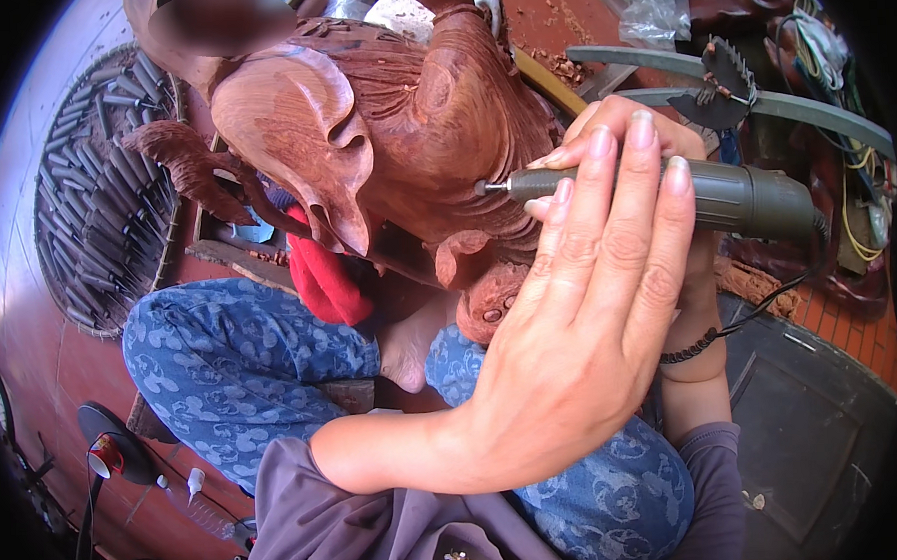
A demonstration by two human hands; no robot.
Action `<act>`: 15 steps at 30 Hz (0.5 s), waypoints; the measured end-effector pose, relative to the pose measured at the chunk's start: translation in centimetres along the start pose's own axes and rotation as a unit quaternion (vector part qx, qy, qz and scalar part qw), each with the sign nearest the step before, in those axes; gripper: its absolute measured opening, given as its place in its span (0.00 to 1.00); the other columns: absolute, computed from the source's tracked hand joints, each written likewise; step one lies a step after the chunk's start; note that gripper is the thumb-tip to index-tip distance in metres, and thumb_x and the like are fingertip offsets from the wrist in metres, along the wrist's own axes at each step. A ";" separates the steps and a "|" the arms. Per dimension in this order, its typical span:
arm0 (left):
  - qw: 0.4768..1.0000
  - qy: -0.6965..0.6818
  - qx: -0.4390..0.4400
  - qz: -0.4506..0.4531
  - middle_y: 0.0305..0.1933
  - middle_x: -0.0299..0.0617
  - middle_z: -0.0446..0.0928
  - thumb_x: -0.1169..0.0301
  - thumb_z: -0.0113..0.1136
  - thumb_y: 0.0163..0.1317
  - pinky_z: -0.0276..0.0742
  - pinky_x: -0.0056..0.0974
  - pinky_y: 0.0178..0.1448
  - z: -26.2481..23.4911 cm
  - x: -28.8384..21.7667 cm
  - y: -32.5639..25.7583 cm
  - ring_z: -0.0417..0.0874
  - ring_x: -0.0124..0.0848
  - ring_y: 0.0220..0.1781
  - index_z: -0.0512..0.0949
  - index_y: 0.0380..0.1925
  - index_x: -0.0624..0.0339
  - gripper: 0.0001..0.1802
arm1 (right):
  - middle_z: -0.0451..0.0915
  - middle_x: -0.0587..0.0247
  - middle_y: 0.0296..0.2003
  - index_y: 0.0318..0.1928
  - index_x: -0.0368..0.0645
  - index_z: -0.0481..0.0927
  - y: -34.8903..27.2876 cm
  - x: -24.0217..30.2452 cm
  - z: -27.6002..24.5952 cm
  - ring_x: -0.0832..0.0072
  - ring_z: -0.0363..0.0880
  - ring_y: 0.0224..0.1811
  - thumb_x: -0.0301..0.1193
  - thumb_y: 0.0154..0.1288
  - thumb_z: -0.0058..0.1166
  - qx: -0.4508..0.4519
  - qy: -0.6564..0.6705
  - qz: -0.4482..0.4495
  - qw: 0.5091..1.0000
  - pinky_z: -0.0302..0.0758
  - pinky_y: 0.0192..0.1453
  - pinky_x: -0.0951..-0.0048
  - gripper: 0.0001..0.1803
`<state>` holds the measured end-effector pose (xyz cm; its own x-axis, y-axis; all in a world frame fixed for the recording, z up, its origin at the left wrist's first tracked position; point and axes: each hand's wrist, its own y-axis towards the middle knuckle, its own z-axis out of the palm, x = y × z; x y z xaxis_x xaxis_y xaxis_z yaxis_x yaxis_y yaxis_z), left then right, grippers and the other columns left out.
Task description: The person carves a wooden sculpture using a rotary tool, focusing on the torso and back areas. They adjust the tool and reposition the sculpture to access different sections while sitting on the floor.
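A reddish-brown wood carving [432,131] with carved folds and a smooth, lobed part leans across my crossed legs. Against its folds rests the small round tip of a dark green rotary tool [755,199]. My right hand [652,121] wraps round the tool from behind, partly hidden, with a dark braided bracelet at the wrist. Over the tool's body lie the long, straight fingers of my left hand [581,344], close together and pressing it toward the right hand; the left thumb is hidden. A carved knob [492,303] sits just below the tip.
At the left stands a round basket [44,233] full of dark rod-like tools. A red cloth [326,275] hangs beside the carving. Grey curved bars [802,114], a toothed black disc [713,103] and cords lie at the right, above a dark panel [805,415]. A clear plastic bag [647,6] lies at the back.
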<state>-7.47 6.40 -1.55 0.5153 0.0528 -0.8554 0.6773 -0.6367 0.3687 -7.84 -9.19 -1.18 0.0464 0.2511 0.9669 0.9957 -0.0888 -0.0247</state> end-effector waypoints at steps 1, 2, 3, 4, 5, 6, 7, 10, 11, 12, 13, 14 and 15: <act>1.000 0.000 0.002 -0.003 0.70 0.73 0.57 0.77 0.71 0.38 0.61 0.55 0.73 -0.1 -0.1 -0.1 0.61 0.65 0.72 0.61 0.67 0.76 0.51 | 0.80 0.66 0.32 0.33 0.37 0.78 -0.1 0.0 0.2 0.80 0.78 0.35 0.30 0.62 0.61 -0.002 0.026 0.005 1.000 0.76 0.40 0.76 0.09; 1.000 0.007 0.008 -0.005 0.70 0.73 0.57 0.77 0.70 0.38 0.61 0.55 0.73 -0.3 -0.1 -0.3 0.61 0.65 0.72 0.61 0.67 0.76 0.50 | 0.80 0.66 0.32 0.33 0.37 0.78 -0.1 0.0 0.5 0.80 0.79 0.35 0.30 0.62 0.62 -0.004 0.053 0.009 0.999 0.77 0.40 0.76 0.09; 1.000 0.022 0.014 0.002 0.70 0.73 0.58 0.77 0.67 0.41 0.61 0.54 0.73 -0.5 -0.2 -0.2 0.62 0.64 0.71 0.61 0.66 0.77 0.47 | 0.80 0.65 0.32 0.33 0.37 0.78 -0.1 -0.3 0.6 0.80 0.80 0.36 0.29 0.62 0.62 0.001 0.025 -0.006 1.000 0.78 0.41 0.76 0.08; 0.999 0.036 0.020 0.008 0.69 0.73 0.59 0.76 0.65 0.44 0.61 0.54 0.73 -0.7 -0.3 -0.2 0.63 0.63 0.71 0.62 0.66 0.77 0.44 | 0.81 0.64 0.33 0.33 0.37 0.78 -0.1 -0.5 0.8 0.79 0.81 0.37 0.28 0.61 0.63 0.005 -0.005 -0.021 1.000 0.79 0.42 0.76 0.08; 0.998 0.049 0.026 0.015 0.69 0.73 0.60 0.76 0.62 0.47 0.61 0.53 0.73 -0.9 -0.4 -0.1 0.64 0.63 0.71 0.63 0.65 0.78 0.41 | 0.82 0.64 0.33 0.33 0.37 0.78 -0.2 -0.5 0.6 0.79 0.81 0.37 0.27 0.61 0.63 0.007 0.019 -0.018 1.000 0.79 0.42 0.76 0.08; 0.996 0.075 0.031 0.030 0.68 0.71 0.61 0.76 0.54 0.54 0.62 0.52 0.72 -1.1 -0.5 -0.1 0.65 0.60 0.71 0.64 0.64 0.79 0.35 | 0.82 0.63 0.33 0.34 0.38 0.78 -0.1 -0.4 0.6 0.78 0.82 0.37 0.27 0.62 0.63 0.009 0.044 -0.018 0.999 0.80 0.42 0.75 0.07; 0.995 0.087 0.030 0.039 0.68 0.69 0.63 0.75 0.51 0.56 0.62 0.51 0.73 -1.1 -0.7 0.0 0.65 0.59 0.71 0.65 0.63 0.78 0.33 | 0.82 0.62 0.33 0.34 0.38 0.78 -0.1 -0.3 0.5 0.78 0.82 0.37 0.27 0.62 0.63 0.010 0.069 -0.018 0.997 0.80 0.43 0.75 0.07; 0.993 0.100 0.030 0.062 0.68 0.63 0.66 0.73 0.44 0.62 0.62 0.50 0.73 -0.2 -1.6 -0.4 0.67 0.55 0.71 0.68 0.61 0.76 0.28 | 0.83 0.59 0.33 0.37 0.37 0.79 -1.3 0.7 0.0 0.77 0.84 0.35 0.26 0.61 0.65 -0.033 0.084 -0.013 0.996 0.80 0.40 0.76 0.08; 0.993 0.092 0.042 0.066 0.68 0.63 0.65 0.73 0.44 0.62 0.61 0.50 0.74 -0.2 -1.5 -0.5 0.66 0.55 0.72 0.67 0.62 0.76 0.28 | 0.83 0.59 0.33 0.37 0.36 0.79 -1.6 0.2 -0.2 0.77 0.84 0.35 0.25 0.58 0.66 -0.051 0.043 -0.046 0.997 0.80 0.39 0.77 0.09; 0.993 0.073 0.057 0.068 0.69 0.62 0.64 0.73 0.44 0.62 0.60 0.50 0.74 -0.2 -1.7 -0.6 0.65 0.55 0.72 0.66 0.63 0.75 0.28 | 0.83 0.58 0.32 0.38 0.36 0.80 -2.0 0.1 -0.5 0.76 0.84 0.35 0.24 0.56 0.68 -0.073 -0.002 -0.077 0.994 0.80 0.39 0.78 0.11; 0.993 0.056 0.073 0.070 0.70 0.62 0.63 0.73 0.43 0.63 0.59 0.50 0.74 -0.1 -2.0 -0.7 0.64 0.55 0.73 0.66 0.63 0.75 0.28 | 0.83 0.58 0.33 0.37 0.36 0.80 -2.3 0.4 -1.1 0.77 0.83 0.35 0.23 0.54 0.69 -0.079 0.018 -0.061 0.995 0.80 0.40 0.77 0.12; 0.993 0.044 0.086 0.071 0.71 0.62 0.62 0.73 0.43 0.63 0.59 0.50 0.75 0.0 -2.2 -0.9 0.63 0.55 0.74 0.65 0.64 0.75 0.29 | 0.83 0.58 0.34 0.37 0.36 0.80 -2.6 0.1 -1.7 0.77 0.83 0.35 0.23 0.53 0.70 -0.081 -0.007 -0.084 0.993 0.80 0.40 0.77 0.12; 0.992 0.028 0.099 0.068 0.72 0.62 0.61 0.74 0.44 0.63 0.59 0.50 0.75 0.3 -2.2 -1.1 0.62 0.55 0.74 0.64 0.65 0.75 0.29 | 0.83 0.57 0.34 0.37 0.36 0.80 -2.8 -0.4 -2.1 0.77 0.82 0.36 0.22 0.51 0.70 -0.083 -0.032 -0.105 0.991 0.80 0.40 0.77 0.13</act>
<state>-9.51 6.79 -0.14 0.6274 -0.0052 -0.7787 0.4857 -0.7790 0.3965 -10.85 -11.05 -0.93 -0.1495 0.3405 0.9283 0.9576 -0.1839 0.2216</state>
